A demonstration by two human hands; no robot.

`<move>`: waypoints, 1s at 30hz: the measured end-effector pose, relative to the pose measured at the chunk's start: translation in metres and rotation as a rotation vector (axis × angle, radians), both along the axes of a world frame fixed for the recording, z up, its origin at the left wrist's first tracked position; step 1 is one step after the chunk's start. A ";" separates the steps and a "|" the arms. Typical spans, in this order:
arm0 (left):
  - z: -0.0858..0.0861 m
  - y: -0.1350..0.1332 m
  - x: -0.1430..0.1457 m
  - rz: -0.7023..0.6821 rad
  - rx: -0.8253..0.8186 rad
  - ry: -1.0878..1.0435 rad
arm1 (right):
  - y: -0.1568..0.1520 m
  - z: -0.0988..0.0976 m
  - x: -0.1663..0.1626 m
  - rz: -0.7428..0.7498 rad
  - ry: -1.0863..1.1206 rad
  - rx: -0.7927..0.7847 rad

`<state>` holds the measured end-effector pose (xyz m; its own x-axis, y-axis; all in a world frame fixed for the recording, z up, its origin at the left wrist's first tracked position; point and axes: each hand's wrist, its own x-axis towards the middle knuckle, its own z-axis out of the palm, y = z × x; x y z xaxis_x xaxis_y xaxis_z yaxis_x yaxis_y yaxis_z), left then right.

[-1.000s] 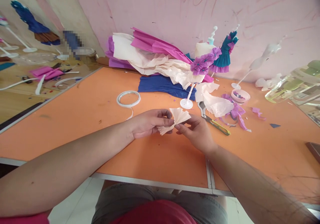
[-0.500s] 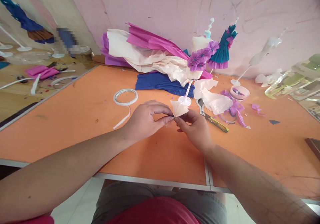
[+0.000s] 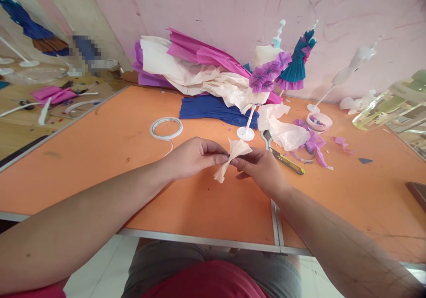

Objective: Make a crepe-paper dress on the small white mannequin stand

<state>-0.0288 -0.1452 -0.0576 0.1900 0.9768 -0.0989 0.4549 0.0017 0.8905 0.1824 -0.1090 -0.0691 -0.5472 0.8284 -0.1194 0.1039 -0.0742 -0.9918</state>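
A small piece of cream crepe paper (image 3: 240,148), gathered at its middle like a bow, is pinched between both hands above the orange table (image 3: 186,209). My left hand (image 3: 196,158) grips the pinched waist from the left with thumb and forefinger. From the right, the thumb and fingers of my right hand (image 3: 261,167) close on the same spot. One ruffled end fans out upward, the other hangs below. Just behind the hands stands the white base (image 3: 245,133) of a small dress form wearing a cream dress (image 3: 262,58) with purple paper flowers (image 3: 266,77).
A tape roll (image 3: 166,128) lies left of the hands, a yellow cutter (image 3: 288,162) to the right. Blue crepe paper (image 3: 213,110), cream scraps (image 3: 288,134), purple scraps (image 3: 314,143) and a pink bowl (image 3: 318,122) lie behind. A clear jug (image 3: 392,102) is far right.
The cream paper has turned in my fingers, so its lower ruffled end now shows below the pinch. My left hand has tilted slightly; both hands stay close together.
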 end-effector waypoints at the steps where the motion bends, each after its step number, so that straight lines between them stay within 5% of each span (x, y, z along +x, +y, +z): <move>1: -0.002 0.001 -0.002 -0.009 -0.048 -0.006 | 0.000 -0.001 0.000 0.013 0.016 -0.031; 12: -0.004 0.004 -0.006 0.010 -0.168 -0.100 | 0.000 -0.003 -0.001 0.117 0.082 -0.168; 16: 0.003 0.000 0.001 0.114 0.021 -0.076 | -0.001 -0.003 -0.002 -0.022 0.025 -0.073; 20: 0.007 -0.004 0.009 0.078 0.216 0.054 | -0.002 -0.002 -0.004 -0.062 -0.007 -0.017; 30: 0.006 -0.002 0.002 0.023 0.104 0.062 | 0.001 0.002 -0.001 0.004 0.010 0.032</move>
<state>-0.0273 -0.1472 -0.0518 0.1642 0.9864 -0.0074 0.5096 -0.0784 0.8568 0.1819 -0.1078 -0.0668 -0.5517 0.8294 -0.0873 0.0940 -0.0422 -0.9947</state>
